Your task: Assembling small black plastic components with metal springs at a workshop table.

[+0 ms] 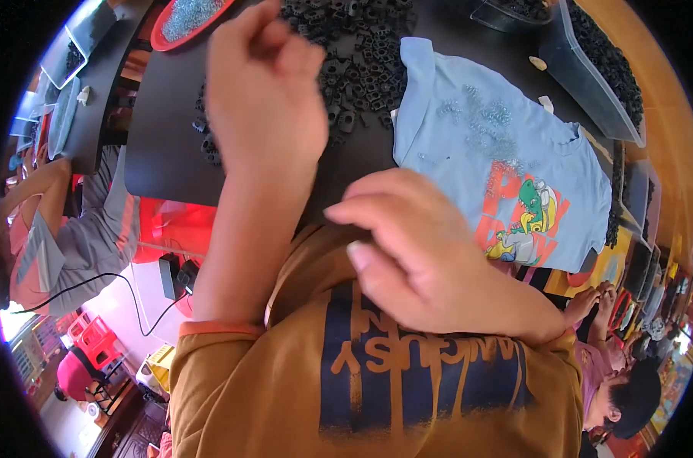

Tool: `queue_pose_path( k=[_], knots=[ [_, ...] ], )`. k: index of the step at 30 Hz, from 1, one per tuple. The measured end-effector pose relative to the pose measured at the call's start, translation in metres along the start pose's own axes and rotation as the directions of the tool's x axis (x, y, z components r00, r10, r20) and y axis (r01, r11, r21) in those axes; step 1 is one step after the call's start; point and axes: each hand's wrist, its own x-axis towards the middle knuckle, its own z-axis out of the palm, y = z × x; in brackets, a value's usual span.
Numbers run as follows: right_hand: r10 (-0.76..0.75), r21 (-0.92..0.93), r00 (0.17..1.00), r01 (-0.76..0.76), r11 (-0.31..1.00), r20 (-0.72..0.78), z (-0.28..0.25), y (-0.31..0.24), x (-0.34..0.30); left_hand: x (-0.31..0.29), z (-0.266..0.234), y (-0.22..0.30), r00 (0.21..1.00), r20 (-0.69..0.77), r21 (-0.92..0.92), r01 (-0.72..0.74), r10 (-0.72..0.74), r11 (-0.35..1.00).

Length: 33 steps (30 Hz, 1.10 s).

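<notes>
My left hand (266, 99) is raised over the dark table, beside a heap of small black plastic pieces (354, 69). Its fingers are curled in and slightly blurred; whatever they may hold is hidden. My right hand (415, 244) hovers near my chest, close to the table edge, with thumb and forefinger apart and nothing visible between them. To its right lies a light blue T-shirt (445, 145) with a printed cartoon dinosaur, spread on the table. Many small, clear, shiny pieces (484, 122), perhaps springs, are scattered on the shirt.
A red dish (161, 37) of similar shiny pieces stands at the far left. A clear plastic bin (591, 84) full of black pieces is at the right, near a dark tub (507, 17). Other people sit on both sides. A black cable (136, 305) hangs at left.
</notes>
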Motion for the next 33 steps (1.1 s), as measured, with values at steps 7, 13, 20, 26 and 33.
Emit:
queue_pose_path(
  k=[7, 13, 20, 26, 33],
  knots=[
    [0.205, 0.046, 0.978, -0.204, 0.978, -0.031, -0.031, 0.013, -0.018, -0.130, -0.097, 0.026, 0.919, 0.197, 0.665, -0.381, 0.342, 0.642],
    [0.232, 0.082, 0.973, -0.232, 0.969, 0.011, -0.024, 0.019, -0.013, -0.185, -0.177, 0.022, 0.951, -0.299, 0.813, 0.211, 0.079, 0.542],
    [0.241, 0.106, 0.968, -0.247, 0.963, 0.063, -0.020, 0.022, -0.013, -0.155, -0.172, 0.024, 0.976, -0.025, 0.920, -0.062, 0.215, 0.388],
    [0.296, 0.314, 0.955, -0.291, 0.904, 0.034, -0.016, 0.024, -0.018, -0.108, -0.107, 0.036, 0.912, 0.409, 0.912, -0.409, 0.013, 0.020],
    [0.411, 0.476, 0.909, -0.391, 0.788, 0.066, -0.021, 0.030, -0.030, -0.098, -0.086, 0.032, 0.906, 0.423, 0.868, -0.406, -0.001, -0.286]
  ],
)
